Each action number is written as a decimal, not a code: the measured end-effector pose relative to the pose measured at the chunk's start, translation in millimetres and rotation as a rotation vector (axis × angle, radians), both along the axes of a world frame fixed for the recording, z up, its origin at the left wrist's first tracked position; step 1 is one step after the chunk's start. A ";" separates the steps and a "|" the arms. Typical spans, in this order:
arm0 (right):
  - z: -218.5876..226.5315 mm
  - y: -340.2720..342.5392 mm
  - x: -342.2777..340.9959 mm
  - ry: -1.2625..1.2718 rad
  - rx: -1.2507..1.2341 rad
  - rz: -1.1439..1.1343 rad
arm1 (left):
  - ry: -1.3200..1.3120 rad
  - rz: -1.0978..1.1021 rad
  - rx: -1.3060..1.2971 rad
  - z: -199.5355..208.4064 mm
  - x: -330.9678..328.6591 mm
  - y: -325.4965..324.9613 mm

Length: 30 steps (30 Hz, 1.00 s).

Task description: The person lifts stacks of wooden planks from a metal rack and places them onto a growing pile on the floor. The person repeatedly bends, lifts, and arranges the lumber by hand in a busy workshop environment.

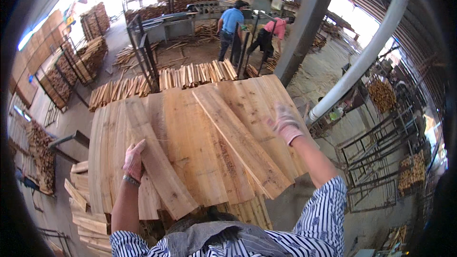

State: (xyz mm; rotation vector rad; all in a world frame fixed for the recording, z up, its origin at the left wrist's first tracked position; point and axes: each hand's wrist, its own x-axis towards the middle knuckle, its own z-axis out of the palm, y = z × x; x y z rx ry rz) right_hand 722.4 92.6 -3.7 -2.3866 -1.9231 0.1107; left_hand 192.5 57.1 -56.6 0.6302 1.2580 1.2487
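The left plank (159, 157) is laid aslant on a layer of side-by-side boards (190, 133), and its left edge is touched by the gloved left hand (134, 160); whether that grip is closed on it cannot be told. The right plank (243, 143) is also laid aslant on the boards. To its right, the gloved right hand (286, 123) is held with its grip wide, fingers spread. Short sticks (197, 75) are lined up beyond the boards' far edge.

Two loose boards (243, 143) lie (both slantwise) across a bed of side-by-side planks (185, 131).
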 end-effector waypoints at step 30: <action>26.1 -110.7 -98.2 -0.179 -0.309 0.521 | 1.731 -0.987 0.414 86.0 -70.1 -58.9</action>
